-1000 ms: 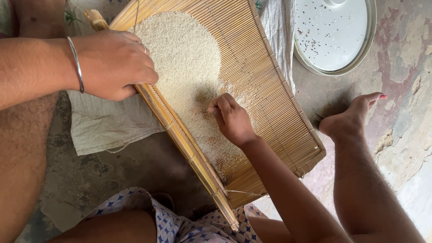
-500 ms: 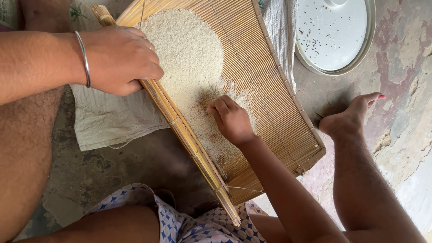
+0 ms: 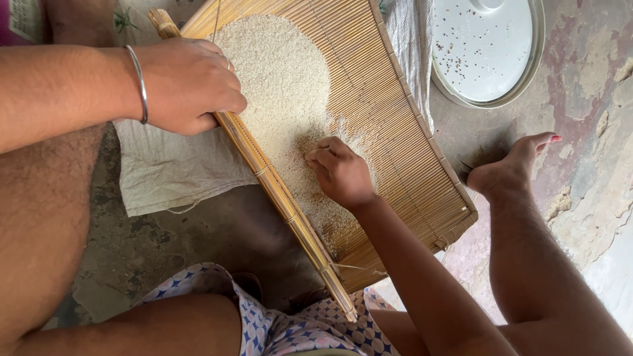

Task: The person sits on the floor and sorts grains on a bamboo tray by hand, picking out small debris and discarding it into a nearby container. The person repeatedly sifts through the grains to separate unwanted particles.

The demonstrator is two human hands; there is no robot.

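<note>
A flat bamboo winnowing tray (image 3: 402,138) rests tilted over my lap and carries a wide heap of pale rice (image 3: 280,86). My left hand (image 3: 188,86), with a metal bangle on the wrist, grips the tray's thick bamboo rim (image 3: 277,191) on the left side. On the rice near the middle of the tray lies my right hand (image 3: 339,171), its fingers curled and pinched into the grains. What the fingertips hold is too small to see.
A round white metal lid (image 3: 488,49) dotted with small dark bits lies on the floor at the upper right. A woven sack cloth (image 3: 171,171) is spread under the tray at left. My bare foot (image 3: 511,168) rests on the rough concrete floor at right.
The view has shifted slightly, so tray and hands sit a little lower and more to the right. My right hand stays on the rice, its fingers working the grains.
</note>
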